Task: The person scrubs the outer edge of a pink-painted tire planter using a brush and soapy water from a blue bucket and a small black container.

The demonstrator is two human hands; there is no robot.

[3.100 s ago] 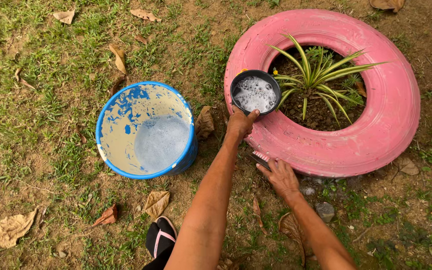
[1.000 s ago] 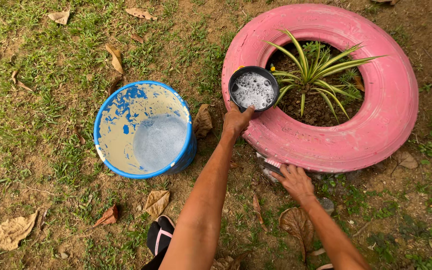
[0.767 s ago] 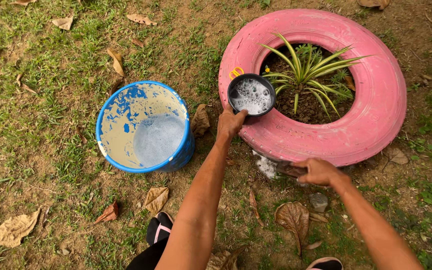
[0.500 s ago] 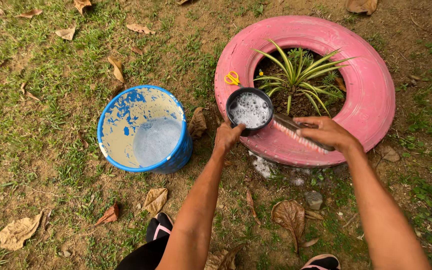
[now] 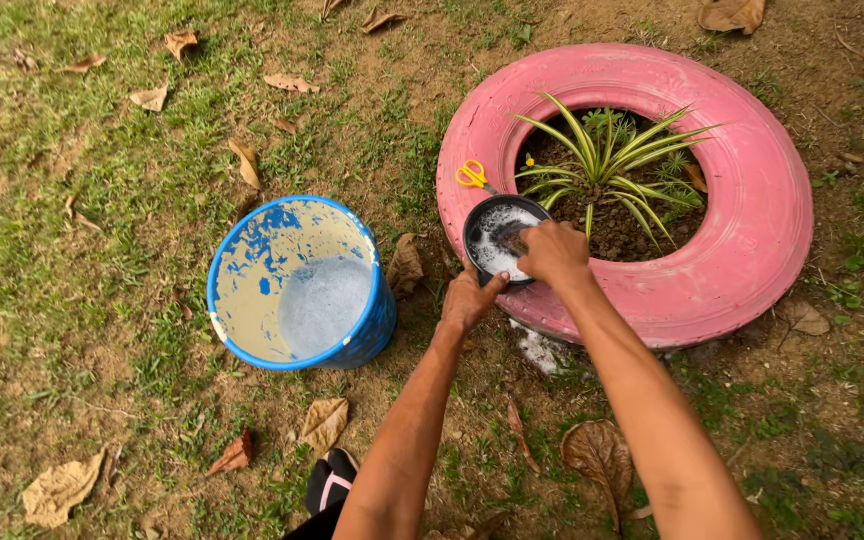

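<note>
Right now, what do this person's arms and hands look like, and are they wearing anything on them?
Both arms are bare from the picture's lower edge to the fingertips: no sleeves, gloves, watch or bands show. The left hand and right hand show no rings that I can make out. No markings are visible.

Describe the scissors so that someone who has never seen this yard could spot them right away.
Start at the big pink painted tyre planter on the ground, with a striped green plant in its middle. On its upper left rim, just above the small black bowl of suds, lies a pair of scissors. Their yellow handles are the only yellow thing around.
</note>
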